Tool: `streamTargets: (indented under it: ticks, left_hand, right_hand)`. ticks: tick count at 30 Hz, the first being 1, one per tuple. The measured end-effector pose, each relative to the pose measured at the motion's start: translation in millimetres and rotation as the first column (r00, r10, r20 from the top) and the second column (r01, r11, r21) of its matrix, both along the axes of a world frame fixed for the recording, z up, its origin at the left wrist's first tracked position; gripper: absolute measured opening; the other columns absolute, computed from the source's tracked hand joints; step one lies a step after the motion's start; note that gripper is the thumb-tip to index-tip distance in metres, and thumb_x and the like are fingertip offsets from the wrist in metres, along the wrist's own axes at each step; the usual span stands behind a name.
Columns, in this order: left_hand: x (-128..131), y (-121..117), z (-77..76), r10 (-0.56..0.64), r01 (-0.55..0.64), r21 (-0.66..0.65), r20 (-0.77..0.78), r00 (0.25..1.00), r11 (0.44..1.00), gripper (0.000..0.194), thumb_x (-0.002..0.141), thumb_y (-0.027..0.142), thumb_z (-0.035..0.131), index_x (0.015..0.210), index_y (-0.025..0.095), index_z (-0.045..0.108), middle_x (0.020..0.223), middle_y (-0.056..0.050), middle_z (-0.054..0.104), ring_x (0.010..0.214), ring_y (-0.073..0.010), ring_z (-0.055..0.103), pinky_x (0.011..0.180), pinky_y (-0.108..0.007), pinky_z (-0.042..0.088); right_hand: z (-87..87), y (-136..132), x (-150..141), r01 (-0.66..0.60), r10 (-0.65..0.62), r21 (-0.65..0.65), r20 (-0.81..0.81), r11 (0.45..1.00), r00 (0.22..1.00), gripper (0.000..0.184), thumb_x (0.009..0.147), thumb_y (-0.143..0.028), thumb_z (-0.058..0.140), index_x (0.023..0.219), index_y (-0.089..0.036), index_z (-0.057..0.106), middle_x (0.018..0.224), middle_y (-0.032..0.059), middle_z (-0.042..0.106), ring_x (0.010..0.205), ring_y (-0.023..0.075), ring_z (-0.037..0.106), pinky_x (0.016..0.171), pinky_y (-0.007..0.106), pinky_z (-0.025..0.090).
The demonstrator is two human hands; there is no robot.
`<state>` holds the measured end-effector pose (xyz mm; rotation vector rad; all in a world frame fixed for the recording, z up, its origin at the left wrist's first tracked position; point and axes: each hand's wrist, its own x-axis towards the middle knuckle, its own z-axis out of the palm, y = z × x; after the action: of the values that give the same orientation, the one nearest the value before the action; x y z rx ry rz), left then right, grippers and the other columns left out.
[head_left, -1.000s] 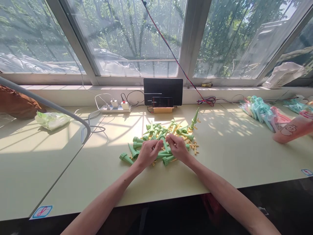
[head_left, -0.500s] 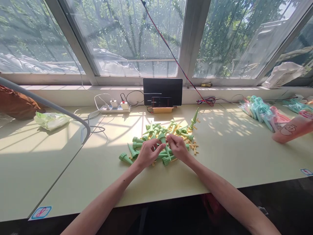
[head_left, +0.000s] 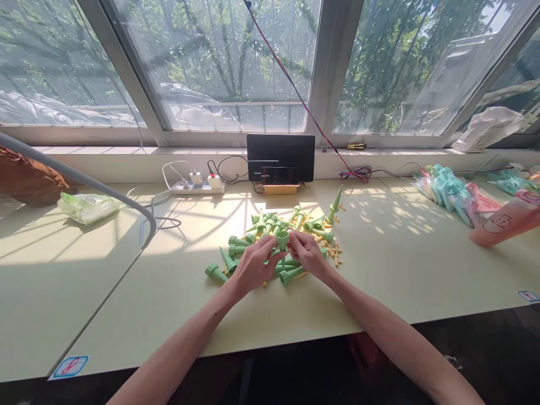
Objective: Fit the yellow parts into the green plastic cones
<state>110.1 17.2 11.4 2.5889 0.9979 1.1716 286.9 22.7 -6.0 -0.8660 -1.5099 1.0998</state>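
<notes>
A heap of green plastic cones [head_left: 270, 225] and small yellow cross-shaped pieces [head_left: 335, 253] lies on the pale table [head_left: 379, 264]. My left hand [head_left: 253, 264] and my right hand [head_left: 307, 253] meet over the near side of the heap. Between their fingertips they hold one green cone [head_left: 282, 241] upright, its round open end up and its tip pointing down. Both hands pinch it from either side. One more cone [head_left: 336, 203] stands on its wide end at the far right of the heap.
A dark screen [head_left: 280, 157] with a phone [head_left: 279, 175] on a stand sits under the window, next to a power strip [head_left: 198, 184] with cables. Pastel bagged goods [head_left: 451, 191] lie far right, a crumpled bag [head_left: 88, 207] and a grey tube [head_left: 84, 183] far left.
The green cone has been turned from slanting to upright, open end up, and lifted slightly. Both hands closed in around it; my left fingers now pinch its side.
</notes>
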Motion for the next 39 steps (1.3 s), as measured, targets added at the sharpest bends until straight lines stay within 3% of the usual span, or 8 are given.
streamTargets:
  ticks: [8, 15, 20, 23, 27, 30, 34, 39]
  left_hand:
    - [-2.1, -0.6, 5.8, -0.076, 0.075, -0.029, -0.035, 0.997, 0.997, 0.025, 0.099, 0.021, 0.039, 0.117, 0.019, 0.056, 0.098, -0.009, 0.06, 0.078, -0.0148, 0.059, 0.064, -0.023, 0.047]
    - [-7.4, 4.2, -2.9, 0.009, 0.0, 0.086, -0.102, 0.995, 0.996, 0.039, 0.098, 0.018, 0.04, 0.135, 0.026, 0.049, 0.114, -0.01, 0.061, 0.063, -0.0086, 0.058, 0.057, -0.02, 0.044]
    - [0.9, 2.9, -4.0, 0.132, -0.131, -0.021, 0.034, 0.991, 0.991, 0.035, 0.097, 0.025, 0.046, 0.131, 0.023, 0.052, 0.114, -0.008, 0.061, 0.06, -0.0076, 0.055, 0.058, -0.021, 0.046]
    - [3.1, 2.9, -0.2, 0.188, -0.167, -0.128, 0.177, 0.966, 0.978, 0.023, 0.095, 0.03, 0.05, 0.112, 0.018, 0.06, 0.101, -0.006, 0.064, 0.057, -0.0075, 0.052, 0.055, -0.021, 0.044]
    - [2.6, 2.5, 4.9, 0.159, -0.095, -0.265, 0.232, 0.96, 0.96, 0.037, 0.097, 0.038, 0.045, 0.073, 0.015, 0.06, 0.066, -0.001, 0.057, 0.057, -0.0105, 0.048, 0.054, -0.022, 0.038]
    - [3.1, 0.3, 7.0, 0.111, -0.028, -0.323, 0.241, 0.964, 0.946, 0.049, 0.099, 0.042, 0.039, 0.059, 0.015, 0.051, 0.054, 0.001, 0.047, 0.053, -0.01, 0.04, 0.052, -0.024, 0.032]
    - [4.4, -2.5, 9.6, 0.075, 0.038, -0.392, 0.268, 0.961, 0.919, 0.05, 0.098, 0.045, 0.04, 0.057, 0.016, 0.044, 0.053, 0.001, 0.044, 0.054, -0.0102, 0.039, 0.051, -0.024, 0.03]
    - [3.3, -3.1, 10.6, 0.045, 0.105, -0.49, 0.284, 0.958, 0.865, 0.045, 0.095, 0.049, 0.043, 0.067, 0.016, 0.051, 0.058, 0.001, 0.046, 0.058, -0.011, 0.043, 0.052, -0.022, 0.035]
  right_hand:
    - [1.8, -0.2, 0.5, -0.036, 0.035, -0.045, -0.018, 0.998, 0.999, 0.045, 0.094, -0.056, 0.046, 0.066, -0.021, 0.042, 0.051, -0.0063, 0.032, 0.042, 0.0083, 0.029, 0.041, 0.025, 0.022]
    - [0.5, 0.3, -1.7, -0.021, 0.02, -0.027, -0.026, 0.999, 0.999, 0.045, 0.095, -0.054, 0.047, 0.064, -0.021, 0.041, 0.05, -0.0065, 0.03, 0.043, 0.0084, 0.029, 0.042, 0.025, 0.023]
    - [0.0, -0.2, -2.5, 0.135, -0.139, 0.09, 0.046, 0.987, 0.989, 0.045, 0.097, -0.052, 0.042, 0.064, -0.021, 0.038, 0.053, -0.0049, 0.036, 0.047, 0.0097, 0.032, 0.046, 0.025, 0.028]
    - [1.0, -0.6, -0.5, 0.215, -0.234, 0.167, 0.103, 0.962, 0.967, 0.043, 0.099, -0.049, 0.041, 0.066, -0.021, 0.038, 0.053, -0.0049, 0.035, 0.049, 0.0102, 0.032, 0.048, 0.025, 0.027]
    - [0.8, -0.3, 1.1, 0.239, -0.301, 0.303, 0.178, 0.923, 0.937, 0.042, 0.1, -0.043, 0.04, 0.065, -0.021, 0.035, 0.056, -0.0051, 0.031, 0.052, 0.0101, 0.028, 0.05, 0.025, 0.025]
    - [0.4, -0.7, 0.1, 0.201, -0.304, 0.384, 0.23, 0.901, 0.925, 0.04, 0.1, -0.04, 0.039, 0.065, -0.02, 0.035, 0.058, -0.0048, 0.031, 0.053, 0.01, 0.027, 0.052, 0.025, 0.025]
    - [0.5, -1.9, -1.1, 0.169, -0.295, 0.415, 0.261, 0.894, 0.919, 0.037, 0.1, -0.037, 0.038, 0.067, -0.02, 0.039, 0.06, -0.0041, 0.034, 0.055, 0.0102, 0.029, 0.053, 0.025, 0.026]
    - [0.7, -2.6, -0.7, 0.167, -0.282, 0.402, 0.247, 0.9, 0.927, 0.036, 0.1, -0.036, 0.038, 0.068, -0.02, 0.041, 0.059, -0.0044, 0.033, 0.054, 0.0102, 0.028, 0.052, 0.025, 0.026]
